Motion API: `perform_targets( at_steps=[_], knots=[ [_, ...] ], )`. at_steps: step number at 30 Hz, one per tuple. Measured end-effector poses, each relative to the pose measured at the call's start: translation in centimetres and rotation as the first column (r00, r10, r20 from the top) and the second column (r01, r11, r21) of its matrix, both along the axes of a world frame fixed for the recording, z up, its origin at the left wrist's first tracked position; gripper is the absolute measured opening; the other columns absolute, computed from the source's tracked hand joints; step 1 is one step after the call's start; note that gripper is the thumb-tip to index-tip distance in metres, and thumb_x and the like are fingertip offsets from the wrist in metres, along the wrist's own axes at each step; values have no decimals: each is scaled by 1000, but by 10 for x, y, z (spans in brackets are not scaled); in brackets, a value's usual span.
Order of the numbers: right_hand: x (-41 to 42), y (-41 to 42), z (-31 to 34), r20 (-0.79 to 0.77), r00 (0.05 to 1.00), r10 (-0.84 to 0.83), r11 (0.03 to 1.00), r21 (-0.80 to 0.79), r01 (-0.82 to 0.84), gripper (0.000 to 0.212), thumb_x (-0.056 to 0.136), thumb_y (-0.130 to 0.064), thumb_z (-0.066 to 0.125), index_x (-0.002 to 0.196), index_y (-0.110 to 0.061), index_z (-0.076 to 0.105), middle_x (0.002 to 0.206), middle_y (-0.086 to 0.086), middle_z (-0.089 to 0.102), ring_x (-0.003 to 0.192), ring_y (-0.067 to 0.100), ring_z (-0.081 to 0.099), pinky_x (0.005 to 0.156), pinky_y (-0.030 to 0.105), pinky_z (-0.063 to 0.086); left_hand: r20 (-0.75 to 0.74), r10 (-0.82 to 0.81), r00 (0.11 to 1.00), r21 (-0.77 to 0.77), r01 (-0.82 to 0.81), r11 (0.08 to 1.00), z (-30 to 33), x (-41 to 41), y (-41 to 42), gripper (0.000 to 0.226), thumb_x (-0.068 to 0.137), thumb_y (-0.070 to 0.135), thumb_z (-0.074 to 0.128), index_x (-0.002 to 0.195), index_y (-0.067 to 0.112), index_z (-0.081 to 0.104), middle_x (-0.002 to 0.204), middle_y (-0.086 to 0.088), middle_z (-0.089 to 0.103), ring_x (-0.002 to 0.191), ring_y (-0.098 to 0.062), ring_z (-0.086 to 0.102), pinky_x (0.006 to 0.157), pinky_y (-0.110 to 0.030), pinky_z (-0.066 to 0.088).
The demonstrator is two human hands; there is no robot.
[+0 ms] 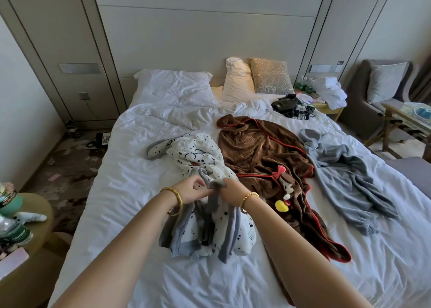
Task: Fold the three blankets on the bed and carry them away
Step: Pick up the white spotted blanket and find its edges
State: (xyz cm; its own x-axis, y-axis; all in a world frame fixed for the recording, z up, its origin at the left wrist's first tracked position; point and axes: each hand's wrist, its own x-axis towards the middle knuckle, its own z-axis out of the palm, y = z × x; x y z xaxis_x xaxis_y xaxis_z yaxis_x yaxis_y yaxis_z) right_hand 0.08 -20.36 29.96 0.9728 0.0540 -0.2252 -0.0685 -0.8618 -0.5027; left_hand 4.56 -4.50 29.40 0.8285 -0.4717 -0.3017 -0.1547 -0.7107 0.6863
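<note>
1. Here, both hands meet at one spot: the left hand (194,189) and right hand (229,191) are close together over the white fleece blanket with black spots and grey trim (205,191), which lies crumpled on the left-centre of the white-sheeted bed (116,191).
2. Fingers: both hands curled, pinching the grey edge of the spotted blanket; left thumb and fingers closed on the trim, right hand wrapped round a bunched grey corner. Neither hand is spread.
3. Key relation: the blanket's long axis runs away from the person, from the near bunch below the wrists to the far grey-edged corner toward the pillows. The gripped edge sits about mid-length, so cloth trails both ways.
4. Judgement: next move likely needs the hands drawn apart along the trim to find corners.
5. The brown plush blanket with red piping and a cartoon doll (263,163) touches the spotted one on its right; snag risk.
6. The grey-blue soft blanket (345,167) lies further right, unfolded, nearer the right hand.
</note>
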Motion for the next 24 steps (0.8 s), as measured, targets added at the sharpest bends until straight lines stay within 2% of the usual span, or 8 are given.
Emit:
perform_targets(
  at_steps=[2,4,6,10,13,16,20,24],
  knots=[
    [2,-9,2,67,961,-267,943,221,247,24,92,-6,39,95,-3,63,87,11,63,87,26,58,72,29,41,24,27,999,156,-31,987,-5,3,13,52,80,54,60,118,22,46,97,-1,55,83,-12,52,68,-23,42],
    [4,-18,11,142,911,-387,873,374,313,26,92,-4,39,106,3,60,103,17,63,94,24,57,74,25,40,22,50,998,300,-55,952,-17,3,26,63,80,56,59,129,20,41,118,-6,56,97,-18,54,79,-27,43],
    [6,-22,24,209,886,-414,844,453,287,28,91,-2,39,111,2,59,103,14,61,87,17,53,73,22,39,-19,61,998,363,-49,930,-33,-1,37,74,80,55,60,138,18,33,136,-7,49,112,-21,52,87,-28,41],
    [7,-21,43,262,883,-390,829,518,212,29,91,1,37,110,0,59,89,2,57,74,11,49,58,9,38,-116,31,993,404,18,915,-54,-12,45,101,73,62,63,148,25,8,144,-10,42,119,-23,51,86,-27,41],
    [6,-14,48,247,890,-382,813,547,197,29,91,1,36,109,4,58,92,7,57,82,15,50,70,22,42,-130,-21,991,386,71,920,-58,-15,32,100,69,70,60,146,29,11,136,-8,48,112,-24,54,85,-30,44],
    [5,-7,52,225,905,-360,795,582,172,29,92,0,36,110,3,59,100,15,60,90,19,52,82,33,46,-102,14,995,275,15,961,-58,-19,15,104,67,69,63,146,27,11,134,-9,48,118,-28,51,99,-39,44],
    [1,-7,56,139,900,-413,670,715,198,26,93,-4,35,100,-2,60,92,12,58,88,21,53,83,38,47,-136,38,990,312,6,950,-61,-20,12,60,83,50,58,133,18,46,124,-8,58,110,-24,55,90,-28,45],
    [4,-16,54,109,835,-540,592,754,285,26,94,-7,35,102,-15,59,96,5,59,95,22,55,88,36,47,-159,269,950,163,-244,956,-61,-20,10,36,94,28,42,118,6,57,100,-10,59,83,-21,51,70,-25,40]
  ],
)
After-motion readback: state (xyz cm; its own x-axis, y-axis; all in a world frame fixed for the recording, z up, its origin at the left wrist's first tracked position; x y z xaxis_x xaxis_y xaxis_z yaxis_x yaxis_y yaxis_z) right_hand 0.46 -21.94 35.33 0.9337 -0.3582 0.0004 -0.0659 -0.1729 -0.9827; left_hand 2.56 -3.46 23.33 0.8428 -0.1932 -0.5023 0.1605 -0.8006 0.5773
